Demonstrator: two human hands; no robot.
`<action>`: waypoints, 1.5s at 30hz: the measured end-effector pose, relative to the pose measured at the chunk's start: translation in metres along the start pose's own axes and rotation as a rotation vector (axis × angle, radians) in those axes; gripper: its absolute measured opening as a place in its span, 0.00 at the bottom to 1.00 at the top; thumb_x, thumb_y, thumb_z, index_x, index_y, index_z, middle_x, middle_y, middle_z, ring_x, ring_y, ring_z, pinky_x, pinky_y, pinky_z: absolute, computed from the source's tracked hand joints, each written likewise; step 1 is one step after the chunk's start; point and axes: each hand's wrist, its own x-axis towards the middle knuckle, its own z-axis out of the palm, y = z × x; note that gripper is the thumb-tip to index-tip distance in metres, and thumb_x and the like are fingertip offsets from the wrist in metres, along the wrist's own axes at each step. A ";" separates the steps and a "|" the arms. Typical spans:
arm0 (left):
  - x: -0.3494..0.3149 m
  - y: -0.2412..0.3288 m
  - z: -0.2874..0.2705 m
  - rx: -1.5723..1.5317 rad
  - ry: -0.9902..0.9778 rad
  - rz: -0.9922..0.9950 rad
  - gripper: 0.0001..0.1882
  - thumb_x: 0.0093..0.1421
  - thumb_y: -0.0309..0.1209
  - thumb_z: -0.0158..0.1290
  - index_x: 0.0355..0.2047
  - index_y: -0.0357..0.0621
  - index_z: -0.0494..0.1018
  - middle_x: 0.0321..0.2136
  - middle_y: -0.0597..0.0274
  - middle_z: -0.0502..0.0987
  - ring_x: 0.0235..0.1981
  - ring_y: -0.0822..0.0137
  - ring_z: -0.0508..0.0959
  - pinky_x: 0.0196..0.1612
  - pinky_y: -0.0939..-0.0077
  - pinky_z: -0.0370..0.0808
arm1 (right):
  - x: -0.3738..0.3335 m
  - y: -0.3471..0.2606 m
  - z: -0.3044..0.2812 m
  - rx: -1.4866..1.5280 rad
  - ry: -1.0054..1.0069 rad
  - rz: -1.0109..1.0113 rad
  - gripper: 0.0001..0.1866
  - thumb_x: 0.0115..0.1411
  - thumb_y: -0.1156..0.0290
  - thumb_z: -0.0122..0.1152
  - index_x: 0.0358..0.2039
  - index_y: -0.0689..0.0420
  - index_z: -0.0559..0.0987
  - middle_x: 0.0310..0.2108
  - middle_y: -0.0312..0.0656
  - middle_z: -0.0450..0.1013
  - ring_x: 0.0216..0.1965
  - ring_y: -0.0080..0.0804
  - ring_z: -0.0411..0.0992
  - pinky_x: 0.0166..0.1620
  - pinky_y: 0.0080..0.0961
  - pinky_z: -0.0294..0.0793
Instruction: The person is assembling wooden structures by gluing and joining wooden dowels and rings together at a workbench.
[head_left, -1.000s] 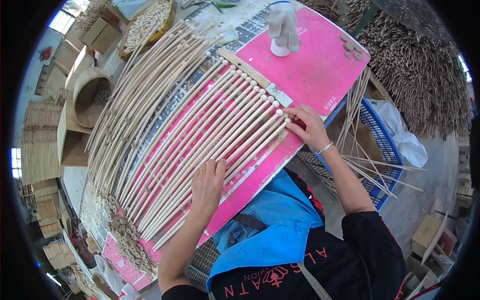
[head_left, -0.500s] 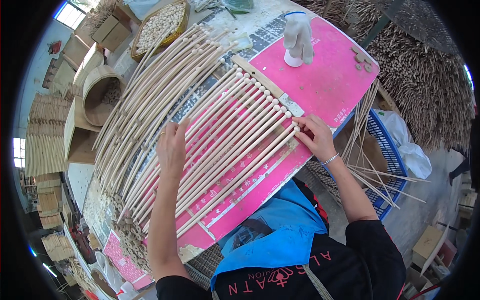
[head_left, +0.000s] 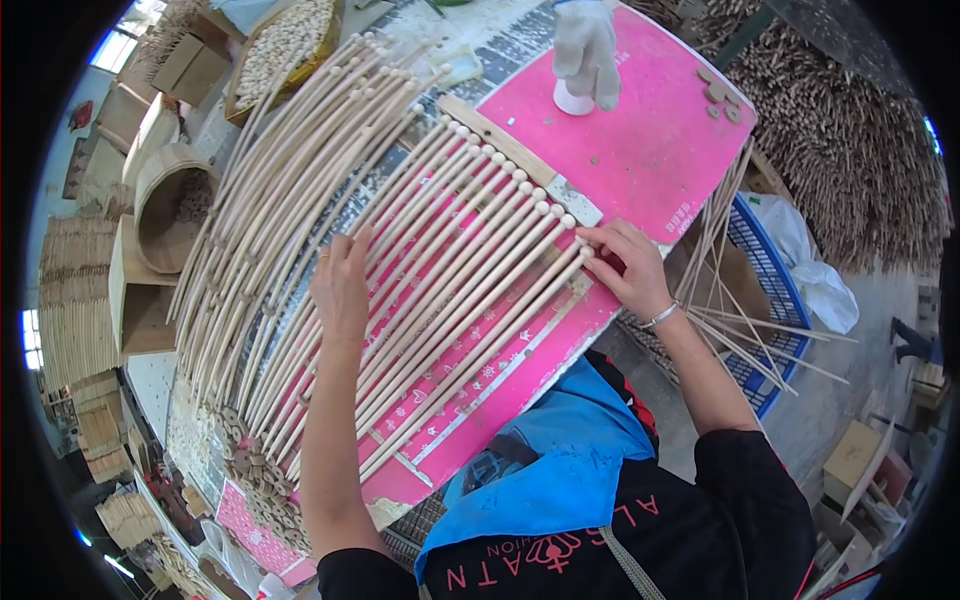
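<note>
A row of slim wooden rods tipped with pale round balls (head_left: pixel 497 268) lies slantwise across a pink board, the ball ends near a wooden strip (head_left: pixel 510 140). My right hand (head_left: pixel 628 268) is closed, thumb and fingers pinching the ball end of the nearest rod (head_left: pixel 530 303). My left hand (head_left: pixel 342 285) rests over the rods further left, its fingers curled together. Their tips are hidden, and I cannot make out what they hold. Left of it a thick heap of similar rods (head_left: pixel 265 220) spreads over the table.
A pale glove (head_left: pixel 587 52) stands on a white base on the pink board (head_left: pixel 640 150). Small wooden discs lie at the board's far right and in a pile (head_left: pixel 262 485) at lower left. A basket of balls (head_left: pixel 288 52) stands far left; a blue crate (head_left: pixel 790 290) sits at right.
The whole view has shifted slightly, so the table appears further left and up. Both hands keep about the same places on the rods, my right hand still at the nearest ball end.
</note>
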 end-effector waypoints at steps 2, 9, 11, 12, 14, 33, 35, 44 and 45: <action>-0.001 0.000 -0.002 0.040 -0.022 0.033 0.26 0.59 0.19 0.55 0.58 0.51 0.77 0.39 0.60 0.76 0.41 0.56 0.81 0.43 0.61 0.80 | 0.000 0.000 0.002 0.000 0.011 0.007 0.20 0.54 0.74 0.71 0.50 0.54 0.84 0.32 0.38 0.75 0.32 0.34 0.74 0.37 0.30 0.73; -0.001 0.001 -0.009 0.072 -0.086 0.055 0.27 0.62 0.20 0.53 0.62 0.49 0.75 0.41 0.59 0.76 0.41 0.58 0.80 0.44 0.62 0.78 | 0.002 -0.003 0.006 0.037 0.054 0.041 0.14 0.55 0.76 0.70 0.44 0.54 0.83 0.32 0.38 0.75 0.32 0.34 0.74 0.37 0.30 0.73; -0.005 0.008 -0.013 0.040 -0.002 0.037 0.27 0.65 0.21 0.56 0.64 0.49 0.74 0.44 0.57 0.78 0.42 0.57 0.80 0.44 0.61 0.77 | 0.002 -0.003 0.004 0.031 0.054 0.018 0.14 0.55 0.76 0.70 0.43 0.54 0.83 0.32 0.37 0.75 0.33 0.34 0.74 0.37 0.31 0.73; -0.008 0.012 -0.016 0.036 -0.004 0.024 0.28 0.64 0.21 0.58 0.65 0.48 0.73 0.47 0.56 0.79 0.44 0.56 0.80 0.45 0.61 0.77 | 0.001 -0.003 0.002 -0.040 0.044 -0.038 0.13 0.56 0.75 0.70 0.42 0.52 0.83 0.32 0.37 0.74 0.34 0.35 0.74 0.37 0.32 0.73; -0.019 0.025 -0.024 -0.049 0.057 0.054 0.27 0.64 0.21 0.58 0.64 0.48 0.74 0.48 0.57 0.79 0.45 0.55 0.80 0.47 0.61 0.77 | 0.001 -0.003 0.000 -0.110 0.031 -0.093 0.11 0.57 0.73 0.69 0.42 0.51 0.84 0.33 0.37 0.74 0.35 0.36 0.74 0.38 0.33 0.73; -0.195 0.122 -0.064 -0.230 -0.075 -0.286 0.36 0.63 0.30 0.61 0.71 0.45 0.65 0.74 0.52 0.61 0.76 0.52 0.58 0.77 0.45 0.47 | 0.003 -0.007 0.002 -0.096 0.032 0.037 0.08 0.60 0.77 0.67 0.40 0.57 0.83 0.35 0.42 0.75 0.38 0.42 0.76 0.42 0.36 0.75; -0.199 0.122 -0.063 -0.228 -0.090 -0.351 0.36 0.64 0.29 0.60 0.72 0.46 0.64 0.74 0.53 0.60 0.77 0.53 0.56 0.77 0.46 0.46 | 0.001 -0.011 0.002 -0.108 0.066 -0.046 0.09 0.60 0.77 0.66 0.42 0.57 0.83 0.38 0.44 0.75 0.41 0.43 0.77 0.44 0.36 0.76; -0.178 0.108 -0.070 -0.245 -0.016 -0.362 0.36 0.67 0.36 0.59 0.73 0.44 0.62 0.76 0.53 0.58 0.78 0.52 0.54 0.77 0.45 0.46 | 0.031 -0.012 -0.024 -0.043 0.249 0.016 0.23 0.62 0.74 0.66 0.58 0.57 0.78 0.48 0.46 0.75 0.46 0.40 0.75 0.49 0.32 0.75; -0.172 0.106 -0.068 -0.250 -0.009 -0.345 0.37 0.67 0.35 0.58 0.74 0.44 0.61 0.76 0.53 0.58 0.78 0.52 0.54 0.77 0.44 0.46 | 0.048 -0.008 -0.032 -0.045 0.296 -0.025 0.25 0.62 0.74 0.66 0.60 0.56 0.77 0.48 0.45 0.75 0.45 0.40 0.75 0.48 0.31 0.75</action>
